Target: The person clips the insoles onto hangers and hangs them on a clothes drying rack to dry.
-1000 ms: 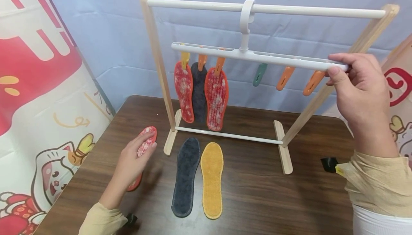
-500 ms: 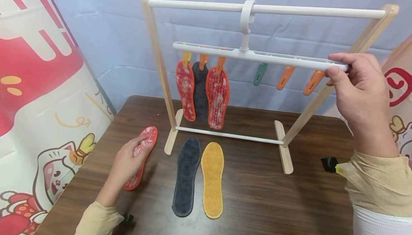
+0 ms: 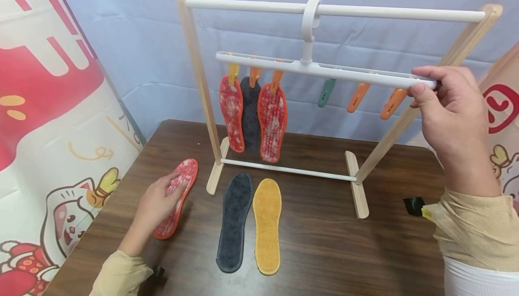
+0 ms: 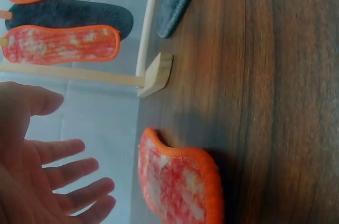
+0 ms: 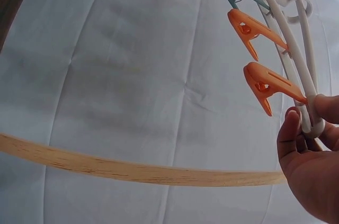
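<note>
Red insole (image 3: 173, 216) on the desk (image 3: 324, 233), left of the rack (image 3: 385, 12)

We judge it light, soft and bendy, unlikely to slip; best pinched at its far end. Left hand (image 3: 156, 202) hovers over it: we see fingers (image 4: 74, 172) spread apart, holding nothing, clear of the insole. Right hand (image 3: 456, 109) has its fingers clamped on the hanger (image 3: 348, 75), at the right end.

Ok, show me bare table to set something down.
Bare: the table between the yellow insole and the rack's right foot; narrower, between the lying dark insole and red insole. Crowded: around the left hand, over that red insole; dark and yellow lie close.
</note>
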`<state>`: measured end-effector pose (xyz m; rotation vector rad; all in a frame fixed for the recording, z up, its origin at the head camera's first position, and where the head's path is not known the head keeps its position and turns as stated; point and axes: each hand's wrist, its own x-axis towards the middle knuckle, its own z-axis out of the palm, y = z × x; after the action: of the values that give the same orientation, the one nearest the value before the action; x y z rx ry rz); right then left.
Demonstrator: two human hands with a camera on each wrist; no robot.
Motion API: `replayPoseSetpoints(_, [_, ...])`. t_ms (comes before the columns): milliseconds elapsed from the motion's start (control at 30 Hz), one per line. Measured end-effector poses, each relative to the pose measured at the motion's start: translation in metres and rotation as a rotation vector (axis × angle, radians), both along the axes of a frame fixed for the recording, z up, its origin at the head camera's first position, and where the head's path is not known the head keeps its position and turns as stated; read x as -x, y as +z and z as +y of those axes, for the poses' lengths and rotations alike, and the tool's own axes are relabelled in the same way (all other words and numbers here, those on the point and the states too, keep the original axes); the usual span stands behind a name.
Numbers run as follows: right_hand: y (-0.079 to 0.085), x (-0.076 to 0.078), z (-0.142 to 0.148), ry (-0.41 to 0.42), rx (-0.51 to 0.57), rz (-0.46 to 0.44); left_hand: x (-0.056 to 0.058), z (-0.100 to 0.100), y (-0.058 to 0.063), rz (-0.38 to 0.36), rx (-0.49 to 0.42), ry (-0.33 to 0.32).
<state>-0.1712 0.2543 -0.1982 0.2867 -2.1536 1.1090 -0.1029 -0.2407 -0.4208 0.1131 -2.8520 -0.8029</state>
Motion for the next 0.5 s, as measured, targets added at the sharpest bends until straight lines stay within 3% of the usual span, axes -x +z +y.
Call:
replayPoseSetpoints(300, [0.001, 0.0, 0.001, 0.0, 0.002, -0.016, 0.002, -0.006, -0.003, -0.026, 0.051, 0.012])
replayPoseSetpoints(500, [0.001, -0.002, 0.003, -0.029, -0.025, -0.058, 0.001, -0.012, -0.005, -0.091, 0.088, 0.029])
